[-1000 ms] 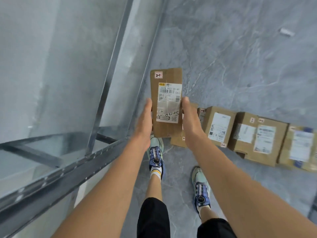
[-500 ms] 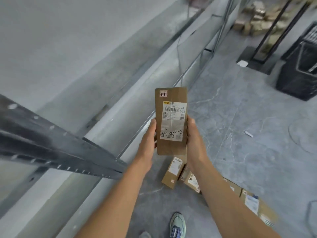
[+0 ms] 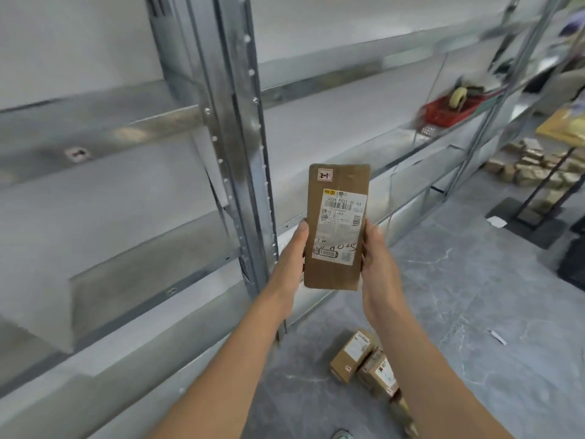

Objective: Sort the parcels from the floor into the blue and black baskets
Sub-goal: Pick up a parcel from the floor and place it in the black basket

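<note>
I hold a flat brown cardboard parcel [image 3: 335, 226] upright in front of me, its white shipping label and a small "2-1" sticker facing me. My left hand [image 3: 292, 251] grips its left edge and my right hand [image 3: 376, 258] grips its right edge. Two more small parcels [image 3: 364, 359] lie on the grey floor below my right forearm. A black basket [image 3: 574, 264] shows partly at the right edge. No blue basket is in view.
A metal shelving rack [image 3: 240, 147] runs along the left and back. A red tray [image 3: 449, 112] with a tape roll sits on a far shelf. A heap of parcels [image 3: 531, 166] lies behind a black stand at the far right. Paper scraps dot the floor.
My view has lifted from the floor and my feet up to the shelving. The parcel stays held in both hands and has risen with them; the row of floor parcels has dropped out of sight.
</note>
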Demonstrator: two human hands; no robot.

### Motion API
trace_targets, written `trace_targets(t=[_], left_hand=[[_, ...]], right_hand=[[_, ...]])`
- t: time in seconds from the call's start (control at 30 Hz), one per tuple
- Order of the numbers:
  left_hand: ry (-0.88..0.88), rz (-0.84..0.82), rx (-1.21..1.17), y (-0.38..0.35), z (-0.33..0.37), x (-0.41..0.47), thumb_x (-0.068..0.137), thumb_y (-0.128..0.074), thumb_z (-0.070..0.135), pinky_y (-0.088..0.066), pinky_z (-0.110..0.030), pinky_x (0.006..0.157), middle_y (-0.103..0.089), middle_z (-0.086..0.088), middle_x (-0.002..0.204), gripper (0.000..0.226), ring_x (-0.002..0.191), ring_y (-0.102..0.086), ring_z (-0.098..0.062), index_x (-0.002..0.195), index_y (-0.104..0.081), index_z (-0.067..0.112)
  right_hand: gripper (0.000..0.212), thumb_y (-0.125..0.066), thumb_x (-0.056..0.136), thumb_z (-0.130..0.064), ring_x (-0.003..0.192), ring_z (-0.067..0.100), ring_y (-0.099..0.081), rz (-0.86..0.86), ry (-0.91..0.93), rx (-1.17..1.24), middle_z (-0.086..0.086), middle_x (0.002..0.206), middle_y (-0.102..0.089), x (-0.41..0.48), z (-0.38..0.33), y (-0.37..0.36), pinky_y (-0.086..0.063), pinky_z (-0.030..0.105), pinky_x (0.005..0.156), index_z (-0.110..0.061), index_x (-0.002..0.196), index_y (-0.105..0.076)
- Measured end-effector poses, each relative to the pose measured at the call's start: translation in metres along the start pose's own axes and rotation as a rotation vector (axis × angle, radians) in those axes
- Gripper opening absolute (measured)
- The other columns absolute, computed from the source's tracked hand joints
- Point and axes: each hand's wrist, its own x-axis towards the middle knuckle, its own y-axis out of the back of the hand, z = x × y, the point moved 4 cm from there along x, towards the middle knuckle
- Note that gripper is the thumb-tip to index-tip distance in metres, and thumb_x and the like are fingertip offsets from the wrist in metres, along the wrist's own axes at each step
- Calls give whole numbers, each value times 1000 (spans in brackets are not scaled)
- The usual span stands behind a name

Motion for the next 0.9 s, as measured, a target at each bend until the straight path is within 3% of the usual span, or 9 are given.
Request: trace_targets(t=[0.1,0.23,0.33,0.47,0.57,0.63,0.73,0.9], left_hand=[[-47,51,-8,25,16,-49,107,-24,61,-54,-17,79,-74,29,105,40,93,-68,13,124,-60,54],[-61,133,-3,54,28,-105,104,-23,67,-44,-40,110,-72,23,119,44,117,-63,-1,124,-61,57],[-89,219,-1,77,32,-147,105,-21,66,-44,-38,107,-71,33,109,41,114,-59,4,113,-62,66],[-130,361,-15,105,36,-195,107,-21,62,-46,-31,102,-70,38,103,40,102,-63,15,115,-60,64],[-131,488,-31,124,33,-225,107,-21,63,-46,-29,97,-71,37,104,40,101,-64,14,112,-61,66],[-118,563,-47,133,27,-247,106,-23,65,-45,-34,105,-70,34,115,39,113,-62,9,122,-58,66],[-108,666,-60,146,17,-282,104,-24,69,-40,-45,117,-66,28,129,46,126,-57,1,139,-52,59],[-77,840,-91,161,-4,-344,103,-23,71,-38,-50,119,-62,22,139,52,134,-53,-6,142,-52,54]], right_hand=[[49,-22,111,-59,106,-1,-71,-64,50,-18,-21,112,-77,-45,-15,-24,-50,28,91,-48,120,-70],[49,-23,111,-59,107,0,-71,-152,66,-35,-19,115,-77,-87,-23,-50,-54,20,82,-46,125,-68],[48,-26,109,-63,105,2,-72,-236,55,-34,-18,112,-78,-113,-27,-74,-53,26,84,-50,115,-72],[44,-27,111,-56,92,-3,-74,-395,50,-21,-20,105,-79,-141,-27,-109,-55,14,65,-47,116,-70],[43,-29,110,-59,104,2,-72,-491,51,-39,-20,113,-77,-162,-24,-132,-56,22,76,-49,126,-67],[42,-30,109,-62,108,4,-69,-550,33,-49,-20,113,-77,-175,-18,-145,-53,32,86,-52,122,-70],[44,-30,109,-62,108,2,-69,-659,15,-76,-21,111,-77,-196,-9,-165,-51,34,92,-48,125,-69],[46,-27,111,-57,107,-1,-68,-861,-30,-143,-21,114,-76,-244,12,-198,-50,33,95,-47,125,-70]])
